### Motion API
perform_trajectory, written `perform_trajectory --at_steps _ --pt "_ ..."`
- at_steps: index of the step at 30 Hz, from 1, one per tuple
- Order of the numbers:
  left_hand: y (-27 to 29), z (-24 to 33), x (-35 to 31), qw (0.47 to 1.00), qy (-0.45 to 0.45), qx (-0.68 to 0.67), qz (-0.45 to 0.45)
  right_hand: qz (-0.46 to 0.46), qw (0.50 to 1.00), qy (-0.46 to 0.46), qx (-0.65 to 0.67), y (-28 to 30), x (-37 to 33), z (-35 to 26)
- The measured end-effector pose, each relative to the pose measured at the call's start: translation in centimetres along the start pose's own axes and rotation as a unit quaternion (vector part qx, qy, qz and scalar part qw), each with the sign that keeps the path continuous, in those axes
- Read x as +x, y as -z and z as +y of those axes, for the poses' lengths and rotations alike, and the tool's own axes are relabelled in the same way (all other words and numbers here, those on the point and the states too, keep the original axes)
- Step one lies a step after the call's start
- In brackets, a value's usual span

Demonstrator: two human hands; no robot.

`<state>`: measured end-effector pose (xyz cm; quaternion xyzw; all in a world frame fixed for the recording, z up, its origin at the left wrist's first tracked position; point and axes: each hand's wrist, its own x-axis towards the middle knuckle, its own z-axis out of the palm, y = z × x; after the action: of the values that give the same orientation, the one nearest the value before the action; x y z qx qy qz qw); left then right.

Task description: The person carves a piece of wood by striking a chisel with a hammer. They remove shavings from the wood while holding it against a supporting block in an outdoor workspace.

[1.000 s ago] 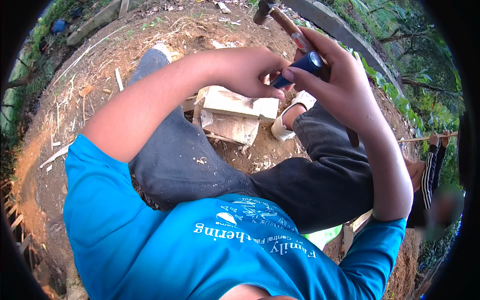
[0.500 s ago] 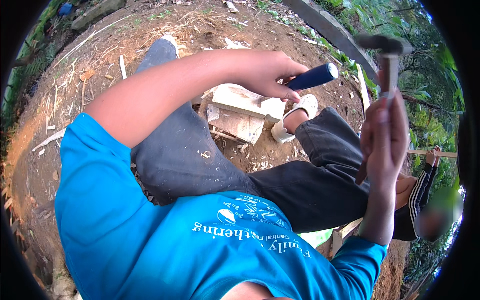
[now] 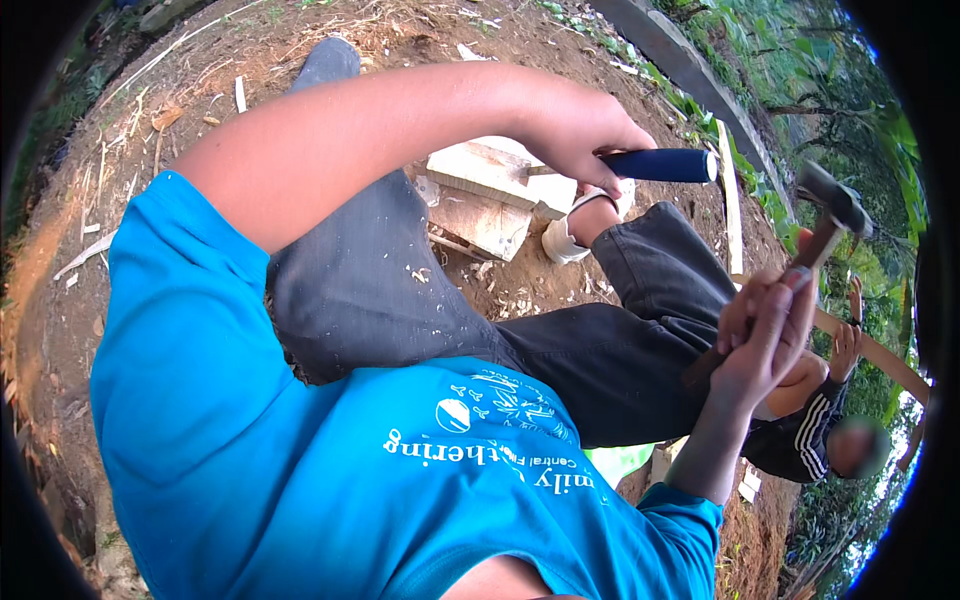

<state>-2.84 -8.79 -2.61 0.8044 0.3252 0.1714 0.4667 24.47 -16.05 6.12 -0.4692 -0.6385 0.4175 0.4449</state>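
Note:
My left hand point(image 3: 585, 135) is closed round a chisel with a blue handle point(image 3: 665, 165). The handle sticks out to the right of my fist, and a short stretch of the blade shows below my fingers, over a pale squared piece of wood point(image 3: 482, 180). Whether the blade's edge touches the wood I cannot tell. This piece rests on a thicker wood block point(image 3: 480, 225) on the ground between my legs. Off to the right, my right hand point(image 3: 762, 335) grips a hammer point(image 3: 835, 200) by its wooden handle. The hammer's dark head is raised, apart from the chisel.
My dark trouser legs point(image 3: 370, 280) lie on both sides of the block, with a light shoe point(image 3: 565, 243) close to it. Wood chips point(image 3: 515, 305) litter the dirt. Another person point(image 3: 815, 430) at the right holds a long board point(image 3: 875, 355). A concrete edge point(image 3: 700, 75) runs behind.
The hammer head has swung right and down, away from the chisel. My left hand and the chisel handle have shifted right, and the handle lies more level. The other person's board has tilted.

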Motion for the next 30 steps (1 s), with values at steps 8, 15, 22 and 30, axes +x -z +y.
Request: perform_trajectory --at_steps 8,15,22,30 --pt "-0.5 -0.7 1.0 0.999 -0.007 0.022 -0.027 0.002 0.997 -0.06 -0.047 -0.2 -0.9 0.0" --pt "-0.7 -0.5 1.7 0.999 0.004 0.025 -0.041 0.038 0.996 -0.077 -0.014 -0.1 -2.4 0.0" --pt "-0.6 0.2 1.8 0.998 0.014 0.054 -0.042 0.082 0.994 -0.059 0.049 0.9 -3.1 0.2" --pt "-0.8 1.6 2.2 0.993 0.063 0.082 -0.064 0.099 0.986 -0.07 0.113 1.2 -3.5 2.0"
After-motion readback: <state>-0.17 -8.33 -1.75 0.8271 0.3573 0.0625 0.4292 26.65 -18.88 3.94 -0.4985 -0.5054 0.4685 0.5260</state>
